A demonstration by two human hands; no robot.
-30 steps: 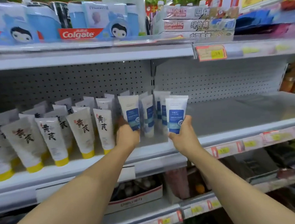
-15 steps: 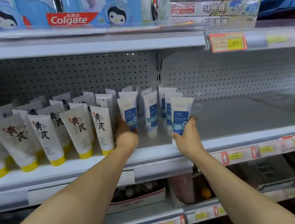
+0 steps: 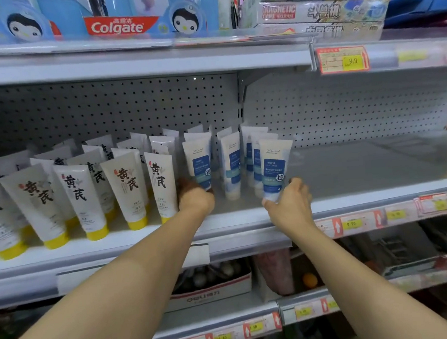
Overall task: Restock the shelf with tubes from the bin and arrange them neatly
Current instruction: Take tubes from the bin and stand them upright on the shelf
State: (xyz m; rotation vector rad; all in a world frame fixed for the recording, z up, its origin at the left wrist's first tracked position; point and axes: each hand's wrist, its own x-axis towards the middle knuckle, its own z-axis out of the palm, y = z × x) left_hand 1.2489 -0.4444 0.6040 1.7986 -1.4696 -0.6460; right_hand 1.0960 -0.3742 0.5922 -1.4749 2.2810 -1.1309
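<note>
On the grey middle shelf (image 3: 364,169) stand white tubes with blue labels in short rows, cap down. My left hand (image 3: 195,198) grips the base of the front-left blue-label tube (image 3: 199,162). My right hand (image 3: 290,201) grips the base of the front-right blue-label tube (image 3: 274,165), which stands near the shelf's front edge. Between them another blue-label tube (image 3: 231,166) stands free. More of these tubes line up behind. The bin is not in view.
Left of my hands, several white tubes with yellow caps (image 3: 129,188) fill the shelf in rows. The shelf's right half is bare metal. Colgate boxes (image 3: 121,22) and game boxes (image 3: 311,10) sit on the shelf above. Price tags (image 3: 351,223) line the front rail; a box (image 3: 208,291) sits below.
The view shifted slightly. My right hand lowered its tube and set it further onto the shelf beside the others. My left hand stayed on the front-left tube's base.
</note>
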